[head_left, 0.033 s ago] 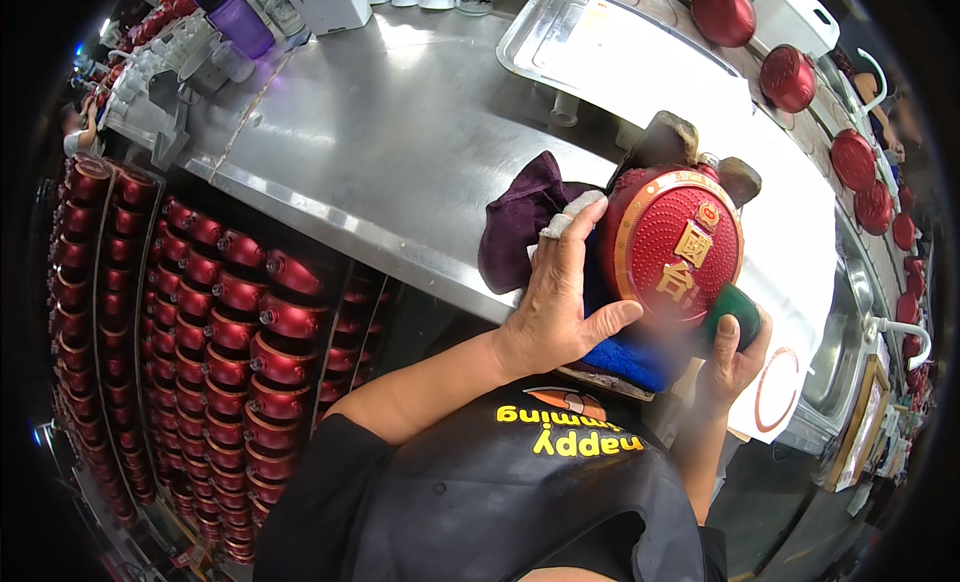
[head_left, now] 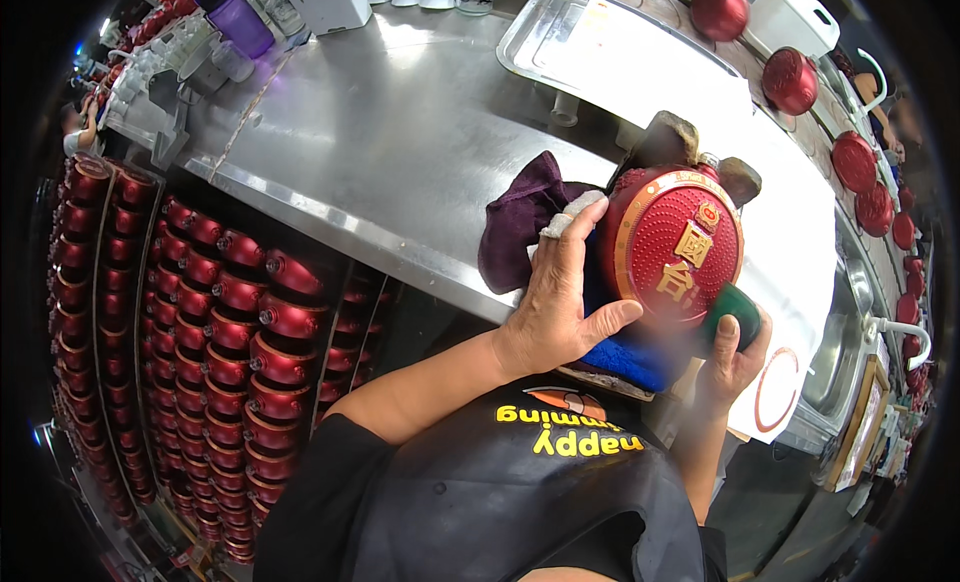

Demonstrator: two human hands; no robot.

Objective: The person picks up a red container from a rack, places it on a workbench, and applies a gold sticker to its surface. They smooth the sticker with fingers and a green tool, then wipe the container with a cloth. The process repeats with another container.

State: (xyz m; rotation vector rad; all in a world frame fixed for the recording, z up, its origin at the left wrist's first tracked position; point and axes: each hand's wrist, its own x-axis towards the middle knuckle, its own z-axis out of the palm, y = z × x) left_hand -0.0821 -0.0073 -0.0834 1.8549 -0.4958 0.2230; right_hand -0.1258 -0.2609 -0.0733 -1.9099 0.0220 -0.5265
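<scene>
A round, flat-bodied red bottle [head_left: 680, 244] with a gold rim and raised gold characters lies face up on a blue cloth [head_left: 622, 364]. My left hand [head_left: 552, 317] braces its left side, with the fingers stretched along the edge and the thumb over the lower rim. Pale wrapping [head_left: 572, 214] covers fingertips of that hand. Between thumb and fingers, my right hand [head_left: 735, 362] pinches a dark green pad [head_left: 738, 314] against the bottle's lower right edge. Blur hides the bottle's bottom edge. Two brown, stone-like blocks [head_left: 668, 140] flank the bottle's neck.
A dark purple cloth [head_left: 520, 217] lies left of the bottle on the steel table [head_left: 400, 132]. Beyond stands a metal tray [head_left: 530, 57]. Red bottles [head_left: 790, 80] line a belt at right, beside a sink [head_left: 850, 352]. Stacked red bottles [head_left: 230, 352] fill racks at lower left.
</scene>
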